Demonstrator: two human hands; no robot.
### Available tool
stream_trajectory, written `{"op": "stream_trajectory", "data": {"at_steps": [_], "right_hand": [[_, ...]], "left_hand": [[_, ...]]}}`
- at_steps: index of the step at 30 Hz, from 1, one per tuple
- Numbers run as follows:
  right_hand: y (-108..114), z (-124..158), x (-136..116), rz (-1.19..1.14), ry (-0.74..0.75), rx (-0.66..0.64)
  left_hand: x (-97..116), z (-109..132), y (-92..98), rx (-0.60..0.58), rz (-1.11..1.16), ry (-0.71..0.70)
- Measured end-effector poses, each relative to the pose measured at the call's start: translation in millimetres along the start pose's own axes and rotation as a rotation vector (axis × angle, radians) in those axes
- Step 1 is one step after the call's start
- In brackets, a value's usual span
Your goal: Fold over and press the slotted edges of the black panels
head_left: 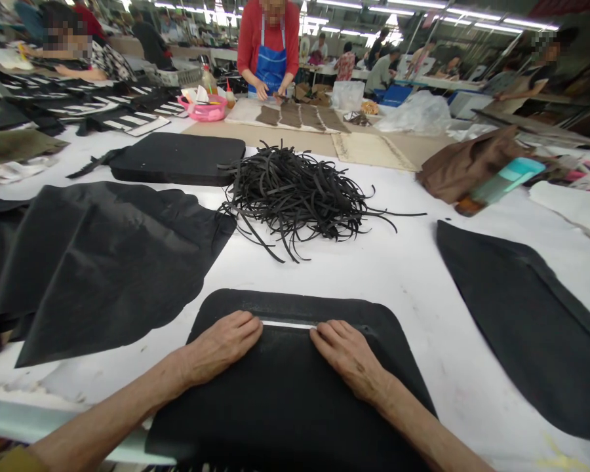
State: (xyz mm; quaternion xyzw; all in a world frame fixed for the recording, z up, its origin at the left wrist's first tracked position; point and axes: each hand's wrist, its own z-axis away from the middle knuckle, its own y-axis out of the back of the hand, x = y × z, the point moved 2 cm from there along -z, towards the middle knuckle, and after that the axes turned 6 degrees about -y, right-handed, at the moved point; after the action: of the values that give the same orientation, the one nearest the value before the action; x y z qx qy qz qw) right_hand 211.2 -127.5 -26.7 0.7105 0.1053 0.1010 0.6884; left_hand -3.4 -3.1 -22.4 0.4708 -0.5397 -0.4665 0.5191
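Observation:
A black leather-like panel (285, 400) with rounded far corners lies in front of me. A thin white strip (289, 324) crosses it near the far edge, between my hands. At the strip's left end, my left hand (230, 341) has its fingers curled and pressed together on the panel. My right hand (347, 353) bends its fingers in the same way at the right end. The thumbs are mostly hidden, and whether the strip is a separate piece or a pale edge I cannot tell.
Beyond the panel lies a tangled heap of narrow black strips (299, 193). Black sheets (122, 255) spread at left, near a stack of black pieces (179, 157). Another black panel (526, 321) and a teal-lidded bottle (506, 183) are at right. A person in a blue apron (271, 65) works opposite.

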Motion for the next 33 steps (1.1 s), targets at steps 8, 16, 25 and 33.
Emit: {"op": "stream_trajectory", "data": {"at_steps": [8, 16, 25, 33], "right_hand": [[-1.8, 40.3, 30.0, 0.085, -0.043, 0.010], [-2.9, 73.7, 45.3, 0.063, -0.218, 0.078], [-6.7, 80.0, 45.8, -0.087, -0.412, 0.169], [2.2, 65.3, 42.5, 0.068, -0.385, 0.024]], "left_hand": [[1.1, 16.1, 1.9, 0.019, -0.117, -0.047], [-8.8, 41.2, -18.4, 0.104, -0.113, 0.090], [-3.3, 47.0, -27.9, 0.149, -0.175, 0.316], [-11.2, 46.9, -26.0, 0.105, -0.275, 0.343]]}}
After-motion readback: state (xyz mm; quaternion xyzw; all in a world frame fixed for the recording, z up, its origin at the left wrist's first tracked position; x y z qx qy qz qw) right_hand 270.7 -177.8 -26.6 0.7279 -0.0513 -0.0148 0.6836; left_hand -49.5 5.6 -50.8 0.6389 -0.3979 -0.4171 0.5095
